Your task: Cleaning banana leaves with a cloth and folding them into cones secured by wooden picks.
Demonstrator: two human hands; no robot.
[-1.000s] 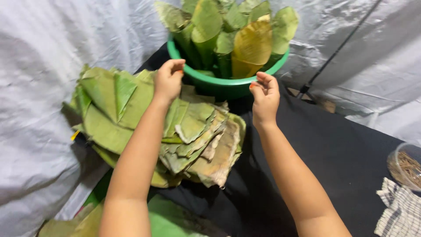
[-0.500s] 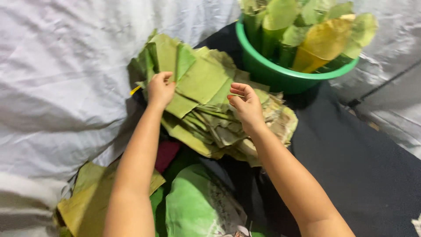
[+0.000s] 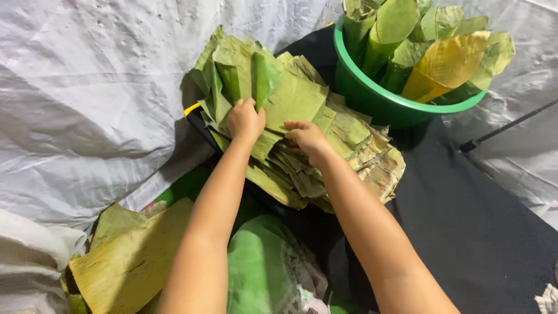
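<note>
Both hands rest on a stack of cut banana leaves [image 3: 302, 134] at the centre of the frame: the left hand [image 3: 245, 119] pinches the edge of an upper leaf, while the right hand [image 3: 308, 138] lies just beside it, fingers curled loosely onto the pile without gripping anything. A green tub [image 3: 381, 102] of rolled leaves stands at the upper right, touching the stack's far edge, on a dark surface [image 3: 465, 221]. White sheeting [image 3: 87, 104] fills the left, and a loose yellowish leaf [image 3: 133, 261] lies at the lower left.

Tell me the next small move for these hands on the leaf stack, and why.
Probably lift the top leaf free: the left hand already pinches folded pieces on the pile of leaves, and the right hand lies flat on it, steadying the rest.
</note>
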